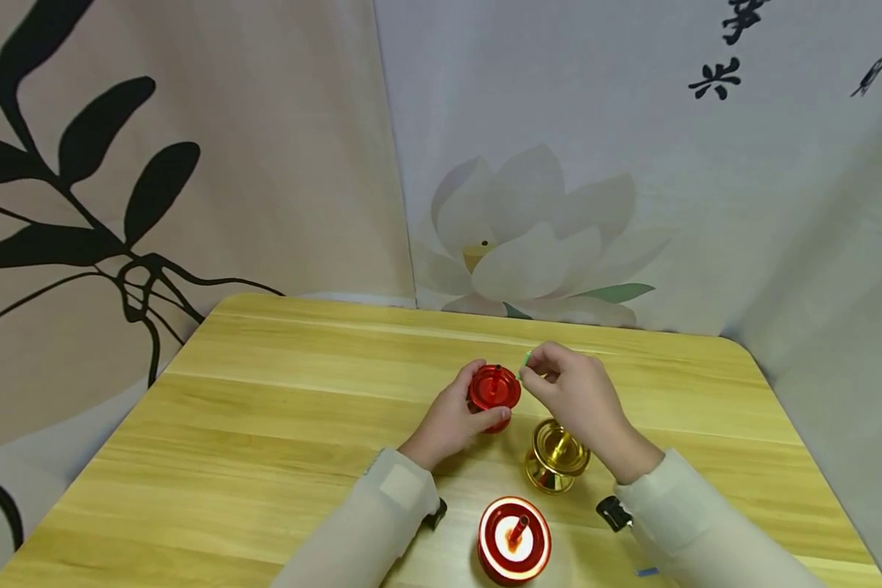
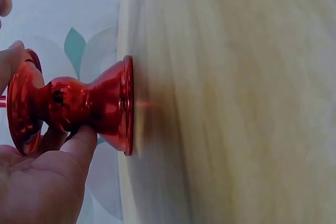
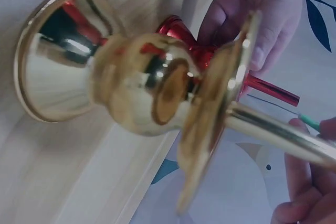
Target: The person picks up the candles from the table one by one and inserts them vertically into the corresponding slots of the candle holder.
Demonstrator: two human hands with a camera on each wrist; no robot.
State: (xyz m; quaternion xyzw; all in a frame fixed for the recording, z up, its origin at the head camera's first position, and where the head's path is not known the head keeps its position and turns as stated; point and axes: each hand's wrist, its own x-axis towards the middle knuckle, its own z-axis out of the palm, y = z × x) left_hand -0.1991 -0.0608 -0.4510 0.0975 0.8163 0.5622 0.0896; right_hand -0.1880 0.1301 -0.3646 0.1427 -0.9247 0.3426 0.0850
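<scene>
Just beyond and to the left of the gold stand (image 1: 547, 469), a person's left hand (image 1: 450, 422) grips a red stand (image 1: 491, 398), thumb on the near side and fingers curled round it. This stand is upright, its spike (image 3: 274, 91) pointing up; whether its base touches the wooden table (image 1: 265, 425) is unclear. Beyond the gold stand too, but to the right of the red one, the right hand (image 1: 575, 394) pinches a small green piece (image 3: 311, 123) between thumb and finger. From that piece a thin dark wire (image 3: 273, 104) reaches leftward to the red stand; in the right wrist view it runs almost parallel to the spike and just beside it, though contact cannot be made out. Of the two hands, the right is nearer the gold stand, which stands upright and unheld. On the gold stand's near side, slightly left, is a second red stand (image 1: 487, 557), also upright, its spike pointing up.
</scene>
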